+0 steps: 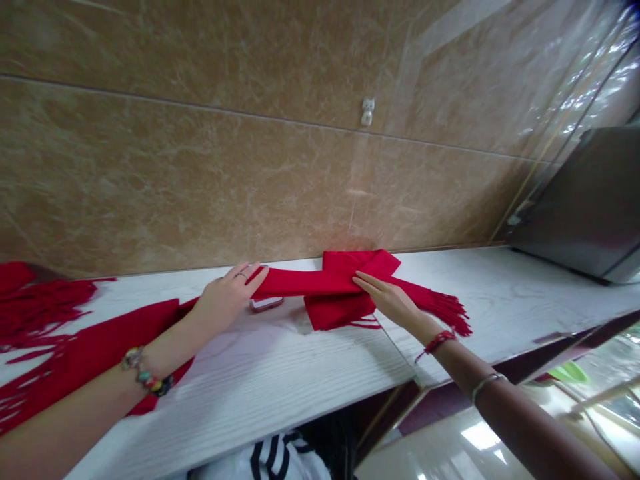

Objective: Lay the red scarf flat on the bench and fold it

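Along the wall side of the white tabletop point(465, 280), a folded red strip point(310, 283) lies stretched between the person's two hands, crossing over a second red fold point(340, 313) with fringe at its near edge. The left hand point(227, 295) is partly closed, its fingers about the strip's left end, apparently gripping it. The right hand point(395, 303) has its fingers nearly straight, laid on the strip where it crosses the fold; whether the thumb pinches from beneath cannot be told. The step in hand is judged to be laying the strip straight across the fold. A further move calls for the right fingers to keep the crossing steady while the left end is guided without twisting. At right, a red fringe point(450, 310) spreads beyond the right hand. A small flat device point(267, 304), probably a phone, sits just beside the left fingers and could catch the cloth. More red cloth point(135, 327) lies beneath the left forearm, limiting room on that side. A grey metal cabinet point(575, 200) stands at the far right, well apart.
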{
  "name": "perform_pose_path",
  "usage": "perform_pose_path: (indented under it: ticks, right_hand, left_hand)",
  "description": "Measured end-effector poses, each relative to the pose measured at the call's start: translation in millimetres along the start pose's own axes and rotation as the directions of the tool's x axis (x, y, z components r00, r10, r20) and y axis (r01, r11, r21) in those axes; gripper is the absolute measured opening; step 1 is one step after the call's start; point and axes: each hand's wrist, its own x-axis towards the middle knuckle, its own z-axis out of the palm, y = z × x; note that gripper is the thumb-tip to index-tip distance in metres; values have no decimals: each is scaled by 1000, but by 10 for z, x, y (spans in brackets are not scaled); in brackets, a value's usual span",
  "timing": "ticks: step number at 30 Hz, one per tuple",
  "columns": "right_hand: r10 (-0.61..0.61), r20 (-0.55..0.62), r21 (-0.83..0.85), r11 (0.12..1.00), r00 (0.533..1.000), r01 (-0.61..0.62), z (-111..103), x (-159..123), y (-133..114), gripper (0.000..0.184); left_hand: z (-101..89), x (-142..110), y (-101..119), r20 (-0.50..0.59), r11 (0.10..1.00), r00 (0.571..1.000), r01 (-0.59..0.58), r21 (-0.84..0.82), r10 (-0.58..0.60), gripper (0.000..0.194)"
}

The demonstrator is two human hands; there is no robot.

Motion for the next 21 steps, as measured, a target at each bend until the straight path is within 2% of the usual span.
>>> perform_pose_path:
  ticks: [2, 5, 8, 11, 15, 18, 21]
  right_hand:
    - [46, 23, 11, 999, 999, -46, 58, -50, 7, 57]
    - [52, 135, 12, 998, 990, -54, 133, -168, 31, 59]
    - [59, 135, 42, 997, 989, -65, 155, -249, 58, 58]
    - [65, 74, 79, 994, 995, -71, 130, -231, 68, 48]
    - [35, 41, 33, 999, 999, -36, 84, -122, 72, 37]
    - [33, 56, -31, 999, 998, -31, 79, -78, 119, 36]
    - [44, -4, -53, 998, 999, -44, 104, -105, 188, 41]
  left_hand:
    - [70, -51, 117, 50, 998, 996, -69, -8, 69, 61]
    - [252, -164, 343, 228, 982, 955, -177, -66, 188, 67]
    - [324, -192, 484, 291, 977, 934, -187, -100, 208, 67]
    - [277, -112, 593, 258, 975, 945, -168, -148, 202, 58]
    - [297, 34, 835, 146, 981, 979, -121, -155, 144, 58]
    - [337, 111, 962, 120, 993, 989, -74, -92, 84, 54]
    - [267, 124, 986, 58, 995, 994, -92, -41, 94, 57]
